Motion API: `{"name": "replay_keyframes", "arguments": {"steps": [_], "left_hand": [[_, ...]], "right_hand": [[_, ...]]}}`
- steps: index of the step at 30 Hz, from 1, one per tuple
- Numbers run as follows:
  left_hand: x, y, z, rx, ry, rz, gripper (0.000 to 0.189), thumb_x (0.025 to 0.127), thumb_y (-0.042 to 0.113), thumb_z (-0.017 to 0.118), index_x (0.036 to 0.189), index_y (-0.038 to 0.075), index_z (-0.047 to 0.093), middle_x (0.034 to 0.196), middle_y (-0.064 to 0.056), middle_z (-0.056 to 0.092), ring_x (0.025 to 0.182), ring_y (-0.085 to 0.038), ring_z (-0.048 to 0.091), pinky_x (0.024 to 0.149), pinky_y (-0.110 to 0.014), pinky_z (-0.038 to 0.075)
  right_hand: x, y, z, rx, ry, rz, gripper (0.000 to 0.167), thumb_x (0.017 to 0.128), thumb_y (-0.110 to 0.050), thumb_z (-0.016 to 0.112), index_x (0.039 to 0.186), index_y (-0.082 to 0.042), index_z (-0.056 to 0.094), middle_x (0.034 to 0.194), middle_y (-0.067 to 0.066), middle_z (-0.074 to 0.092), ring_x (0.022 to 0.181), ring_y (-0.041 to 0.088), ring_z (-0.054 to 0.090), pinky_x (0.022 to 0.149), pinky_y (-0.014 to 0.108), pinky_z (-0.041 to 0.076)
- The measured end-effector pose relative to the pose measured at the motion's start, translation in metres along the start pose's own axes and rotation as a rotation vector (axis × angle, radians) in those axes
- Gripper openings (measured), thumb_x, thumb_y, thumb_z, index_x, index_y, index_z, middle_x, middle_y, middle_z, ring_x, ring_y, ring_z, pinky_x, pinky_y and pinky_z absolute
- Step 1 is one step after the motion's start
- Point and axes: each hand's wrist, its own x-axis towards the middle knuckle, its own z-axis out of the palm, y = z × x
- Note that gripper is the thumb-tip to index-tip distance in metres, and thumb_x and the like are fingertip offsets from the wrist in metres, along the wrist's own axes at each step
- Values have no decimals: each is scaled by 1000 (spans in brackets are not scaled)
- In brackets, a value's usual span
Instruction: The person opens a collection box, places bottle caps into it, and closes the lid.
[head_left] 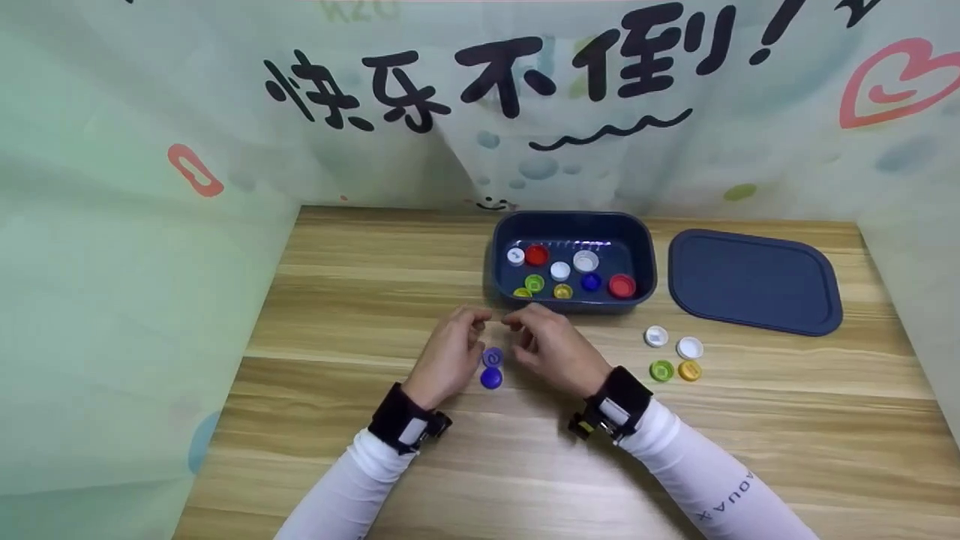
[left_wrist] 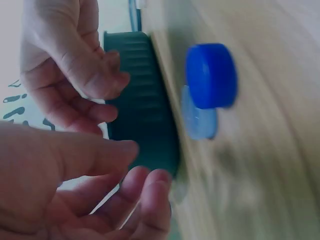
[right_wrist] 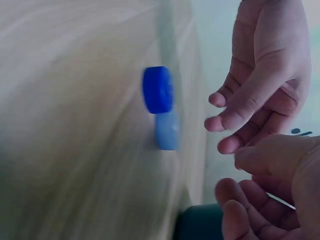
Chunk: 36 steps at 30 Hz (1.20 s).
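Note:
Two blue bottle caps lie together on the table: a dark blue cap (head_left: 491, 377), and just beyond it a lighter blue cap (head_left: 493, 357) marked with a swirl. My left hand (head_left: 450, 356) hovers left of the caps, its fingers loosely bent with nothing between them. On the other side, my right hand (head_left: 559, 349) is held likewise, its bent fingers holding nothing. In the left wrist view the fingertips of both hands face each other, raised above the wood beside the dark blue cap (left_wrist: 211, 75). The right wrist view shows a gap between the fingers and the lighter cap (right_wrist: 167, 131).
A dark blue box (head_left: 649, 255) behind the hands contains several red, white, green, yellow and blue caps. Its flat lid (head_left: 754, 281) lies to the right. Nearer me sit two white caps (head_left: 689, 347), a green cap (head_left: 661, 370) and a yellow-orange cap (head_left: 690, 370).

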Motion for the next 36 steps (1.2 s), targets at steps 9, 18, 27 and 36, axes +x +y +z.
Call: {"name": "replay_keyframes", "arguments": {"steps": [9,18,27,36], "left_hand": [[-7,-9,6,103,-92,-22,40,87,-14,68,127,-10,65,115,-20,69,110,-36,65,104,-49,53],[-8,-12,13,132,-111,-24,29,88,-11,69,117,-6,70,105,-14,70,101,-32,66,94,-46,55],[-5,-7,15,124,-123,-57,17,95,-5,69,111,0,72,102,-10,69,97,-26,64,89,-41,56],[-2,7,11,71,-71,-37,23,93,-7,71,115,-1,70,105,-11,69,98,-27,66,91,-42,56]], "right_hand": [[-3,9,17,-83,-87,29,38,85,1,80,122,5,70,105,12,67,91,23,65,82,39,59],[-3,12,26,-92,-88,9,31,85,0,79,115,3,73,102,10,69,91,23,63,82,40,57],[-3,12,27,-74,-79,14,24,90,-5,79,112,1,74,103,10,71,95,25,67,87,42,57],[-6,7,16,-47,-29,59,26,91,-7,81,115,-1,74,102,9,69,90,23,65,78,36,56]]}}
